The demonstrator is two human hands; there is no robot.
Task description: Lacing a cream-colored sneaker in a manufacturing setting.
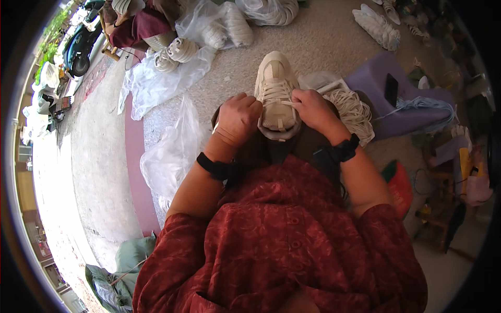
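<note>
Centrally, a beige shoe [276, 94] rests on the lap, lacing apparently under way. Left hand [237, 119] clenches beside its collar; right hand [312, 108] pinches a lace [279, 93]. Next probably comes steady, even pulling.

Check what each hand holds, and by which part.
Both hold the beige sneaker on the lap. Left hand grips its left side near the collar; right hand pinches the laces on the right side.

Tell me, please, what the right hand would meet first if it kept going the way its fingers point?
Probably the laces on the beige shoe: the right hand points left across it, fingertips already at them.
</note>
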